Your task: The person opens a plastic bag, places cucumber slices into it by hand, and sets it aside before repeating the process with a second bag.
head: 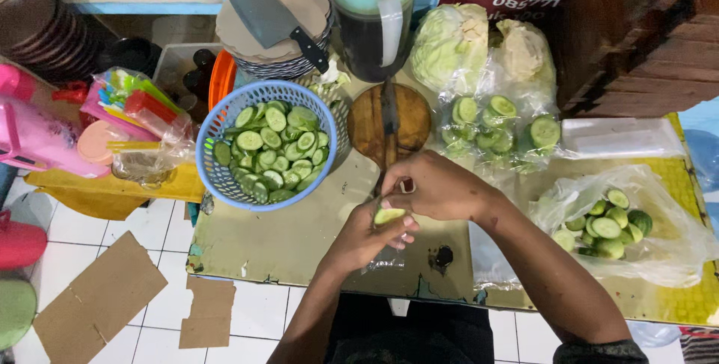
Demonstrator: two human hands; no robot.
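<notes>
Just below the round wooden board (389,120), the left hand (367,238) curls closed around a cucumber piece (388,216), while the right hand (438,184) is closed into a fist above it, touching.

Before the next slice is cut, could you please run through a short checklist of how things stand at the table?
1. Cucumber piece held in the left hand: ok, fingers wrap it.
2. Right hand close over the piece: ok; whether it holds a blade: cannot tell, the hand hides it.
3. Blue basket of cucumber slices within reach on the table: ok, just left of the hands.
4. Room in the basket: ok, slices lie below the rim.
5. Whole cucumbers in the open plastic bag at the right: ok, several remain.
6. Knife on the round wooden board: ok, lying flat.
</notes>
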